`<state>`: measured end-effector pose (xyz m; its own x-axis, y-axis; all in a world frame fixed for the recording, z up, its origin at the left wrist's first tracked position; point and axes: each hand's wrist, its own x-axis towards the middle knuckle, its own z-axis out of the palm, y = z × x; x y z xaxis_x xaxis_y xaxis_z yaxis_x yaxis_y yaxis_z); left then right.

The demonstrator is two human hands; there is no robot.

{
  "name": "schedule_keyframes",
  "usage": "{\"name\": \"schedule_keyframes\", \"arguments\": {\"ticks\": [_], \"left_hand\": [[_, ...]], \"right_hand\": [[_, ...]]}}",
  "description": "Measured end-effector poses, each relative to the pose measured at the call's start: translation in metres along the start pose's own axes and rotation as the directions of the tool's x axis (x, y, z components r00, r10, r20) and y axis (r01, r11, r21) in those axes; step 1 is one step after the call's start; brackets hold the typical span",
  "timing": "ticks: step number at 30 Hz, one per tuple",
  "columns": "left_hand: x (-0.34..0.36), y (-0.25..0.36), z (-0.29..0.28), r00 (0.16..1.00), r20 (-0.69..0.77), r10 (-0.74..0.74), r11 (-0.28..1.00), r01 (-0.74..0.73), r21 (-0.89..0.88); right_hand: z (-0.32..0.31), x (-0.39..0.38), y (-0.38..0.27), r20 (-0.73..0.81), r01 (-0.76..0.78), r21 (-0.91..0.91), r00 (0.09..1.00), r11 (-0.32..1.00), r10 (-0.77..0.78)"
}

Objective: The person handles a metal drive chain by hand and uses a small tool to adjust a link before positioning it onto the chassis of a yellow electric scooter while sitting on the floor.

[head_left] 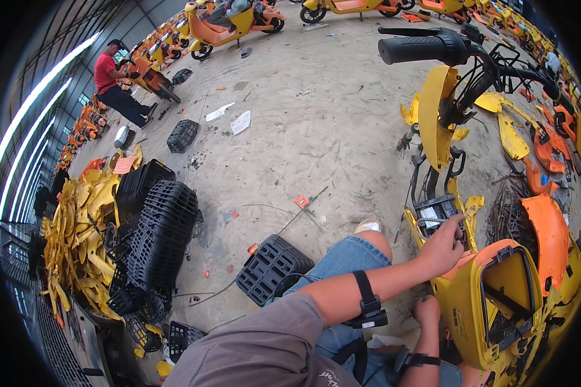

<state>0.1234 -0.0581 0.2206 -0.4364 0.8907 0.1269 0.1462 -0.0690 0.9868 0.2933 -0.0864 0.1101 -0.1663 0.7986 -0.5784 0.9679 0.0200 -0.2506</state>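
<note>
A partly stripped yellow scooter [438, 119] stands at my right, its handlebar grip [419, 49] and cables bare. My left hand [440, 248] reaches across to the scooter's middle, beside a black box-shaped part [436, 209] set in the frame. Its fingers look apart and slightly bent, with nothing visible held in them. Lower down, my right hand [427, 311] is closed beside the yellow seat-base shell [461, 316]; whatever its fingers hold is hidden. That shell has a dark rectangular opening on top.
A black plastic basket [274, 267] lies by my knee. At left are stacked black baskets [158, 238] and a heap of yellow panels [84, 238]. Orange panels [545, 238] lie beyond the scooter. A person in red [106, 74] handles another scooter [152, 74] at far left.
</note>
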Motion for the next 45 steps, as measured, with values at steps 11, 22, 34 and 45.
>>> {"name": "schedule_keyframes", "arguments": {"ticks": [11,22,34,45], "left_hand": [[-0.005,-0.020,0.014,0.985,0.166,-0.057,0.997,0.047,0.063],[-0.008,-0.014,0.019,0.964,0.257,-0.069,0.986,0.027,0.162],[-0.007,-0.016,0.027,0.967,0.252,-0.042,0.979,-0.011,0.204],[-0.008,-0.020,0.038,0.967,0.254,-0.018,0.972,-0.042,0.231]], "right_hand": [[0.006,0.035,0.017,-0.035,-0.039,0.747,0.995,0.664,0.098],[0.021,0.060,0.034,-0.327,0.250,0.692,0.945,0.677,-0.014],[-0.008,0.027,0.009,-0.419,0.266,0.382,0.903,0.885,-0.091],[0.013,0.062,0.035,-0.426,0.383,0.436,0.885,0.814,-0.188]]}}
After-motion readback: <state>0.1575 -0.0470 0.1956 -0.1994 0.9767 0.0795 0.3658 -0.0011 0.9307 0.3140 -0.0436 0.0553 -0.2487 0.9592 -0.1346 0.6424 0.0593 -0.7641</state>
